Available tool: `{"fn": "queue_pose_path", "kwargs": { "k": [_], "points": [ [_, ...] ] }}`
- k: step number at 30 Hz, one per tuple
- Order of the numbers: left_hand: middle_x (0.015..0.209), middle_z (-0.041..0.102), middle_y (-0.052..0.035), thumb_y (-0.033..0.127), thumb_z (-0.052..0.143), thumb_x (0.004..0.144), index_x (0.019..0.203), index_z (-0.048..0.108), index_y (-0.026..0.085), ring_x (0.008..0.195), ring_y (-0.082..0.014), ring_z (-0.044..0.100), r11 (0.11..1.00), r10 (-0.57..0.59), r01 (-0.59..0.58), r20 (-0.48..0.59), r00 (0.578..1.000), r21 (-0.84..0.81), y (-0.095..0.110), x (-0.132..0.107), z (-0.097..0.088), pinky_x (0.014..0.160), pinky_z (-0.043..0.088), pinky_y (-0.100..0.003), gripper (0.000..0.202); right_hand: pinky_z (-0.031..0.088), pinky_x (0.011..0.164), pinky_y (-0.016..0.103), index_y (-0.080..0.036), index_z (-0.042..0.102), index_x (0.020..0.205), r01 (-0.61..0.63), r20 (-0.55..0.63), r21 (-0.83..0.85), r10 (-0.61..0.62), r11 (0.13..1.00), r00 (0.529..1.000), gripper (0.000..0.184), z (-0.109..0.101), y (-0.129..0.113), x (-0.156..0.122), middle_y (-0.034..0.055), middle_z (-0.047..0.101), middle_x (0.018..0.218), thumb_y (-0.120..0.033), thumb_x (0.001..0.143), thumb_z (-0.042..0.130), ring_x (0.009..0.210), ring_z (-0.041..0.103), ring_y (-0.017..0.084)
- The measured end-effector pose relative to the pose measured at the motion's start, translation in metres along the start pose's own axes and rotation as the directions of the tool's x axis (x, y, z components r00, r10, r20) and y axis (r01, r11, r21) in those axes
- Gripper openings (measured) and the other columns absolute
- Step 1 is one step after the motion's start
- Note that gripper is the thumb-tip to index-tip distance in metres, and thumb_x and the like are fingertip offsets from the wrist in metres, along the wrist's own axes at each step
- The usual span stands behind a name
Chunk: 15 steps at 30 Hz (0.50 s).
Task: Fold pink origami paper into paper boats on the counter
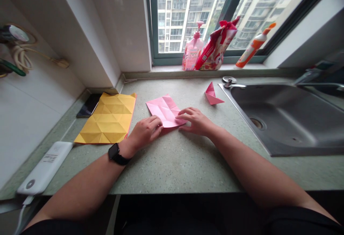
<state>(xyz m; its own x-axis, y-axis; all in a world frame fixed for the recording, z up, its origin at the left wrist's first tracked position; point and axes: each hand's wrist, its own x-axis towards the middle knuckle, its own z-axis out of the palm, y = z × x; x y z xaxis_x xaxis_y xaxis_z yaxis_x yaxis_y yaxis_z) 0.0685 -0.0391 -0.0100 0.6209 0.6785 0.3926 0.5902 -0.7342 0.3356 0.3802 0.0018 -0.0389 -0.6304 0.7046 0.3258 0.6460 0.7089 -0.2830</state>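
A creased square of pink paper lies on the counter in front of me, its near edge lifted a little off the surface. My left hand, with a black watch on the wrist, is closed on the paper's near left edge, fingers curled over it. At the near right corner, my right hand has its fingers on top of the sheet and its thumb low by the edge, gripping it. Beyond the right hand stands a folded pink paper piece. To the left lies a stack of creased yellow paper.
A dark phone sits partly under the yellow paper. Nearer left is a white power bank with a cable. The steel sink is set in on the right. A pump bottle, red pouch and orange bottle stand on the windowsill.
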Motion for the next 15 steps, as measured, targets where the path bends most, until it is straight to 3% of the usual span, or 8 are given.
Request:
{"fn": "queue_pose_path", "kwargs": {
  "k": [3,5,8,9,11,15],
  "points": [
    [0.110,0.074,-0.0084,0.026,0.051,0.112,0.104,0.066,0.020,0.100,-0.0215,0.071,0.995,-0.011,0.005,-0.061,0.998,-0.104,0.003,-0.001,-0.004,0.091,0.059,-0.037,0.018,0.054,0.104,0.051,-0.037,0.084,0.117,0.006,-0.071,-0.005,-0.006,1.000,0.997,0.018,-0.001,-0.002,0.001,0.0046,0.080,0.125,-0.035,0.103,0.073,0.112,0.071,0.028],
    [0.120,0.074,-0.0108,0.034,0.059,0.111,0.116,0.066,0.020,0.113,-0.0251,0.071,0.990,-0.012,-0.002,-0.097,0.995,-0.141,0.003,-0.002,-0.006,0.101,0.060,-0.042,0.016,0.053,0.103,0.050,-0.039,0.085,0.115,0.000,-0.113,-0.009,-0.001,1.000,0.994,0.019,-0.003,-0.004,0.002,0.0032,0.082,0.119,-0.034,0.107,0.068,0.110,0.072,0.027],
    [0.139,0.070,-0.0155,0.045,0.078,0.100,0.139,0.061,0.020,0.134,-0.0334,0.065,0.994,0.010,-0.019,-0.087,0.996,-0.106,-0.001,-0.002,-0.004,0.117,0.055,-0.053,0.049,0.052,0.103,0.050,-0.039,0.085,0.115,0.004,-0.152,-0.017,-0.006,1.000,0.988,0.021,-0.006,-0.006,0.002,0.0029,0.083,0.116,-0.032,0.107,0.067,0.109,0.072,0.027],
    [0.142,0.069,-0.0156,0.042,0.081,0.097,0.142,0.061,0.021,0.137,-0.0347,0.064,0.996,0.014,-0.019,-0.066,0.998,-0.085,-0.004,-0.002,-0.002,0.119,0.053,-0.055,0.053,0.052,0.102,0.049,-0.039,0.085,0.115,0.016,-0.169,-0.017,-0.018,1.000,0.986,0.021,-0.006,-0.007,0.002,0.0029,0.083,0.115,-0.032,0.107,0.067,0.108,0.073,0.027],
    [0.141,0.070,-0.0135,0.027,0.077,0.097,0.139,0.064,0.022,0.135,-0.0336,0.065,0.998,0.000,-0.003,-0.043,0.999,-0.055,-0.009,-0.002,0.001,0.117,0.055,-0.054,0.044,0.054,0.099,0.047,-0.037,0.085,0.112,0.058,-0.227,-0.013,-0.059,0.998,0.972,0.020,-0.008,-0.010,0.003,0.0032,0.083,0.111,-0.031,0.107,0.067,0.105,0.073,0.026],
    [0.126,0.077,-0.0094,0.004,0.062,0.094,0.117,0.074,0.021,0.117,-0.0283,0.073,0.997,-0.043,0.038,-0.085,0.995,-0.059,-0.016,-0.002,0.006,0.104,0.059,-0.047,0.031,0.055,0.093,0.044,-0.031,0.082,0.107,0.158,-0.334,0.003,-0.148,0.987,0.931,0.015,-0.008,-0.015,0.004,0.0035,0.083,0.105,-0.029,0.106,0.068,0.099,0.074,0.024]
  ]
}}
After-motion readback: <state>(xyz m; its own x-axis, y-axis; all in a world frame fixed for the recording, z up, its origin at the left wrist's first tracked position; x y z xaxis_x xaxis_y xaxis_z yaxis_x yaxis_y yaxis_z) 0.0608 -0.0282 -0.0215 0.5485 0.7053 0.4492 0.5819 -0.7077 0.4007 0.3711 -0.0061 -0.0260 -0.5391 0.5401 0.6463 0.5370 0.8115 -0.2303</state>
